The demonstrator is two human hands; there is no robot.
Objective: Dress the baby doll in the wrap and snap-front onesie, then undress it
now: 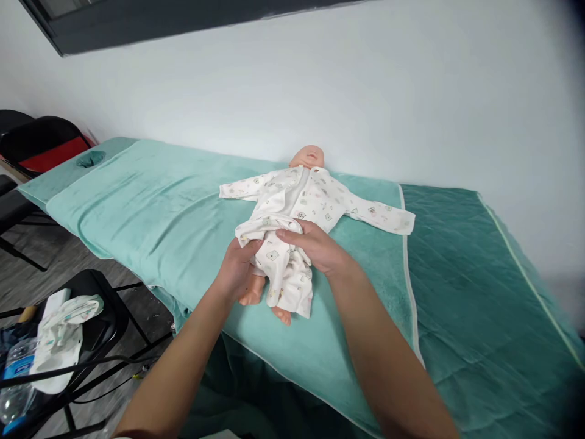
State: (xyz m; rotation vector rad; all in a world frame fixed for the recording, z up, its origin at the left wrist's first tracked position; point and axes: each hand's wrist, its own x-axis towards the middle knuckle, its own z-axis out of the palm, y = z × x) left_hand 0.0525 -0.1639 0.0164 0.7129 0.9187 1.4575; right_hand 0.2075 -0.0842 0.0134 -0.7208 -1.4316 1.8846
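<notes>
A baby doll (307, 156) lies on its back on the green-covered bed, its head toward the wall. It wears a white printed baby top (320, 198) with both sleeves spread out. Small printed baby pants (274, 256) are bunched over its lower body, and its two bare feet poke out below. My left hand (237, 265) pinches the pants' edge on the left, close to one foot. On the other side, my right hand (313, 244) grips the gathered cloth with the thumb on top. The fingertips under the fabric are hidden.
The bed (150, 195) stands against a white wall and has a face hole at its far left. At lower left, a black chair (98, 311) holds crumpled white cloth (61, 335) and a plastic bottle (18, 378). More black chairs (43, 143) stand at far left.
</notes>
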